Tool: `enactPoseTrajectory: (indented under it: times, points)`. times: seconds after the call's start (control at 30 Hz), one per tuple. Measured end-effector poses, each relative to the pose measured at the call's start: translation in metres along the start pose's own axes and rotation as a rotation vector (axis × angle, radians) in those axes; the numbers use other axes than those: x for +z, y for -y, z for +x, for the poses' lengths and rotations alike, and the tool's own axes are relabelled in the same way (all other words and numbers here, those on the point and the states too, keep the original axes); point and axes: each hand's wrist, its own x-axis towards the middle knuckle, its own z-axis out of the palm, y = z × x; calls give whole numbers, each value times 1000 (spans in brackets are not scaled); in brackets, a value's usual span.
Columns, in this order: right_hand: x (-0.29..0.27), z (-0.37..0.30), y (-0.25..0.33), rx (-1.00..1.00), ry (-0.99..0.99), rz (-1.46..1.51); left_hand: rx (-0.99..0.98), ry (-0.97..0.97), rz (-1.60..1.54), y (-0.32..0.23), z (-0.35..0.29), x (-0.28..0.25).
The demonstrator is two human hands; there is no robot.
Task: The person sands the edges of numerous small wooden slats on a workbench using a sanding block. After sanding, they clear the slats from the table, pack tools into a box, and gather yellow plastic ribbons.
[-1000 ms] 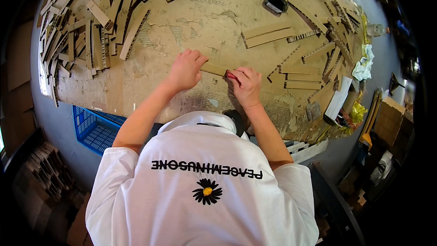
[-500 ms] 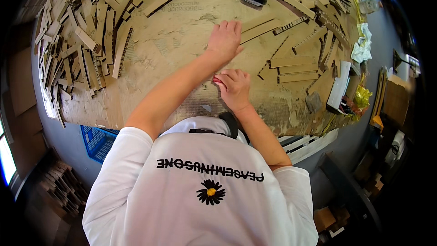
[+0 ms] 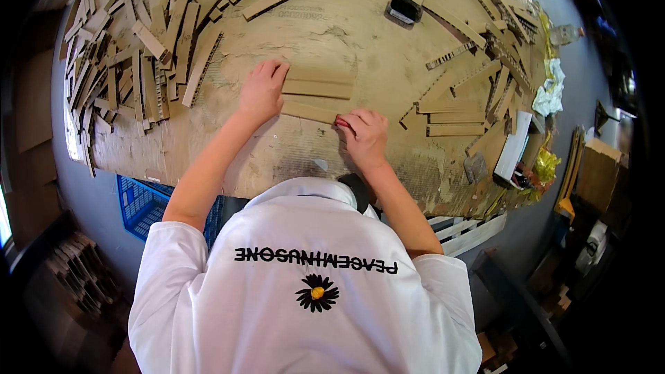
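Note:
Curled over the left ends of a pair of cardboard strips (image 3: 318,88) is my left hand (image 3: 262,93), its fingers closed. The strips lie side by side, flat on the cardboard-covered table (image 3: 291,145). A single cardboard strip (image 3: 308,111) lies just nearer to me, slanting between my two hands. My right hand (image 3: 367,138) is closed around a small red object (image 3: 342,122) at that strip's right end. Most of the red object is hidden by my fingers, so its kind cannot be made out.
Loose cardboard strips (image 3: 149,41) pile up at the left; more strips (image 3: 455,118) lie at the right. A small black dish (image 3: 404,9) stands at the back. Along the right edge are a grey block (image 3: 475,167), crumpled white plastic (image 3: 548,90) and a clear bottle (image 3: 566,34).
My left hand has moved left and slightly nearer, and the pair of strips has come left with it. A single strip now shows between my hands. My right hand still holds the red object.

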Motion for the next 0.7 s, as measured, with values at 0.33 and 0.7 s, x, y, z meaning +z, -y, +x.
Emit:
enactPoseTrajectory:
  times: [0.33, 0.7]
  points:
    - [-12, 46, -12, 342, -191, 372, -92, -39, -85, -2, -18, 1]
    - [6, 54, -3, 97, -78, 241, -98, -30, -133, 1, -18, -2]
